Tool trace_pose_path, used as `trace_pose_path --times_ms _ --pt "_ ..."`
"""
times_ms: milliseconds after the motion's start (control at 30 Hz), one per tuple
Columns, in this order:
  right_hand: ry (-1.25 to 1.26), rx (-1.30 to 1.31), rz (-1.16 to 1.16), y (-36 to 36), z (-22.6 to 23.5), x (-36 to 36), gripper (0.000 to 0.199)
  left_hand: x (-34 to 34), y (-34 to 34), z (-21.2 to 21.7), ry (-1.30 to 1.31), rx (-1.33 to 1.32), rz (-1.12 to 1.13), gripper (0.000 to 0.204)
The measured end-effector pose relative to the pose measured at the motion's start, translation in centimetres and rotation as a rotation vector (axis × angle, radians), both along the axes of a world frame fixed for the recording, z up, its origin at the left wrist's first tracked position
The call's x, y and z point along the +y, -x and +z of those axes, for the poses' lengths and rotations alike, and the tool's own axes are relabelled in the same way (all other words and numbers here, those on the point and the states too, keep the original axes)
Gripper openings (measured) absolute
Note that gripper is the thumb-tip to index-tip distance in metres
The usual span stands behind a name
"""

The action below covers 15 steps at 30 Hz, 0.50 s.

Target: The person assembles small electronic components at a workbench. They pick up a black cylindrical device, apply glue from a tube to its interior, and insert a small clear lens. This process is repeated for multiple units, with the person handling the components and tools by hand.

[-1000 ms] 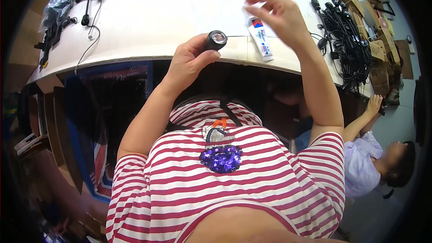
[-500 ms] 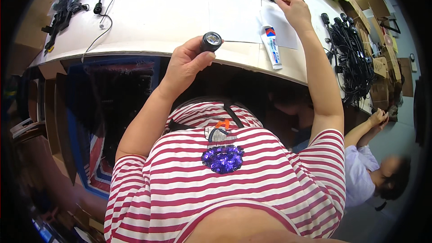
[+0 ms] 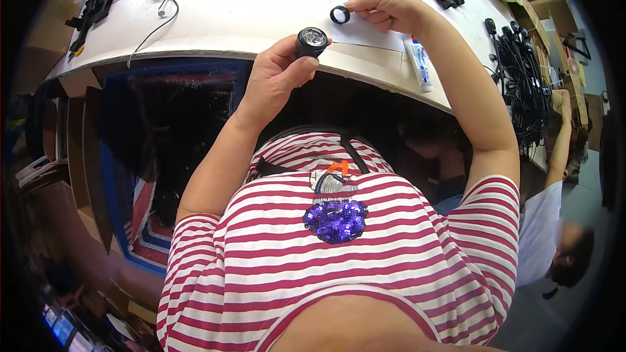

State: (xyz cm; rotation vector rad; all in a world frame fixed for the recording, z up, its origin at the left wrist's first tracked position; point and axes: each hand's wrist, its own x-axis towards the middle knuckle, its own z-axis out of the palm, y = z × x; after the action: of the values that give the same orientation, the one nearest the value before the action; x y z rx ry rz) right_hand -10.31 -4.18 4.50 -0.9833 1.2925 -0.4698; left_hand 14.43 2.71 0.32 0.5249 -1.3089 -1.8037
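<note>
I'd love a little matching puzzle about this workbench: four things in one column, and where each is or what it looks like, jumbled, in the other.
Things
1. Black cylinder with a clear round top
2. Thin black ring
3. Squeeze tube
4. Black cables

Places and looks
A. White, with blue and red markings
B. Tangled in a heap at the right side of the table
C. Gripped in the left hand
D. Held at the fingertips of the right hand

Right pairs: 1-C, 2-D, 3-A, 4-B
</note>
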Motion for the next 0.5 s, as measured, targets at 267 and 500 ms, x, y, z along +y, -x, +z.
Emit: trace_pose_path --times_ms 267,500 --pt "0.833 0.719 0.127 -1.2 0.1 2.0 0.036 -0.4 -0.3 -0.6 0.037 -0.012 0.015 0.038" --pt "0.917 0.821 0.182 -2.3 -1.7 2.4 0.028 -0.3 0.0 -0.9 0.074 -0.028 -0.005 0.036"
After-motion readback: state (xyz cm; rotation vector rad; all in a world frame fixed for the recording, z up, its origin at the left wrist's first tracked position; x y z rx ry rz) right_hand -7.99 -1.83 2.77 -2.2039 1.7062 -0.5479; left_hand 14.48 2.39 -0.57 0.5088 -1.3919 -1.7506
